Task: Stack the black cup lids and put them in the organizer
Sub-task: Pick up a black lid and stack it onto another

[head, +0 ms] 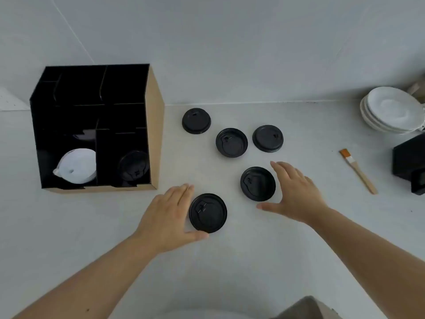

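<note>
Several black cup lids lie apart on the white counter. The nearest lid (208,212) lies between the thumb and fingers of my left hand (166,217), whose thumb tip touches its near rim. A second lid (258,183) sits just left of my right hand (296,192), which is spread around it without gripping. Three more lids (196,121) (231,142) (268,138) lie farther back. The black organizer (154,125) with cardboard sides stands at the left; a black lid (133,165) leans in its front right compartment.
White lids (77,166) fill the organizer's front left compartment. A stack of white saucers (393,110) stands at the back right, a small wooden brush (358,171) lies to the right, and a black box (411,164) sits at the right edge.
</note>
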